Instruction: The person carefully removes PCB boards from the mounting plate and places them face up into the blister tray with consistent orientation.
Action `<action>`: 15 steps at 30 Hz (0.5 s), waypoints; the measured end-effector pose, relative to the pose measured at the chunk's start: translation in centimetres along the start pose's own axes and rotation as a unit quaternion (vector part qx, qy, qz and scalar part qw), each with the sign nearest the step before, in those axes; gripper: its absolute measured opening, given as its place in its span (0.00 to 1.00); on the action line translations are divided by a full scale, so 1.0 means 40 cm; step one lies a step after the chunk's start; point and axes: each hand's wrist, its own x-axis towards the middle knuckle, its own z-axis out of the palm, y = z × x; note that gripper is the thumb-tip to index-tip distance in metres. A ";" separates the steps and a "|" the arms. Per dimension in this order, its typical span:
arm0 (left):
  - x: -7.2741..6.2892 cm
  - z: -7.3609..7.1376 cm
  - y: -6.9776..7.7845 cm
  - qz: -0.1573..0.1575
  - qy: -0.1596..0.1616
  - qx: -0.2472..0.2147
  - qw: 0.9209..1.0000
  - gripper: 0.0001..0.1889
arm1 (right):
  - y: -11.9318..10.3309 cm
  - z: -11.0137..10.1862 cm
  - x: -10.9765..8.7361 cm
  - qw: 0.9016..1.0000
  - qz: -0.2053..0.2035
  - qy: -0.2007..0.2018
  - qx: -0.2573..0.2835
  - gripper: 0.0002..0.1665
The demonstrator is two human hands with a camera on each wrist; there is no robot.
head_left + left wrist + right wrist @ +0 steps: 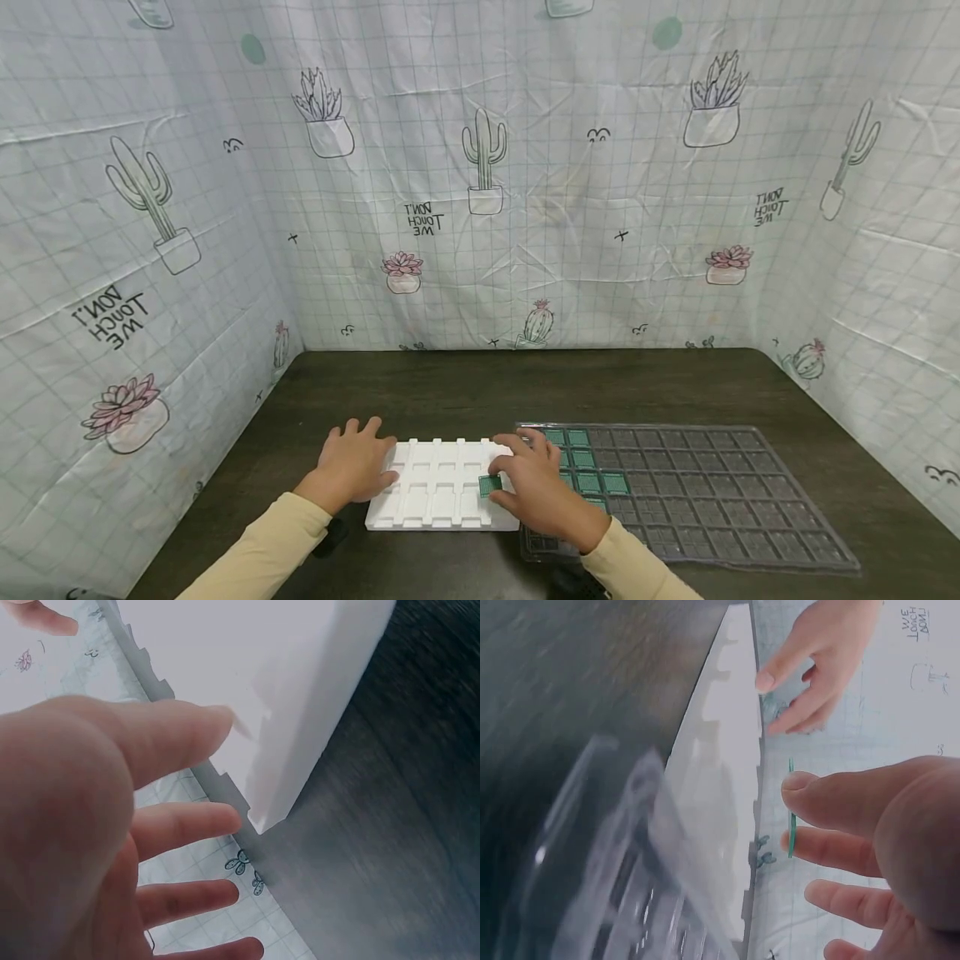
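Note:
Between the thumb and index finger of my right hand (543,487) is a small green circuit board (489,486), held over the right end of a white slotted tray (442,523). The right wrist view shows that board edge-on as a thin green strip (792,825). My left hand (354,468) is at the tray's left end with fingers spread and fairly straight. In the left wrist view its thumb (180,735) lies over the white tray (300,697); whether it touches is hard to tell. No boards show in the tray's visible slots.
Right of the white tray lies a clear plastic tray (720,483) with many compartments. Several green boards (588,482) sit in its left columns, partly hidden behind my right hand. Patterned cloth (480,250) encloses the dark table (420,387) at the back and sides.

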 end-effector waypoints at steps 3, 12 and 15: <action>0.001 0.003 -0.001 -0.001 -0.001 0.000 1.000 0.27 | 0.013 -0.009 -0.008 1.000 0.006 0.007 -0.007 0.10; 0.007 0.007 0.001 -0.007 -0.015 0.006 1.000 0.28 | 0.077 -0.033 -0.053 0.999 0.024 0.027 -0.006 0.09; 0.007 0.003 0.001 -0.013 -0.020 0.010 1.000 0.29 | 0.099 -0.038 -0.064 0.999 0.039 0.030 -0.009 0.10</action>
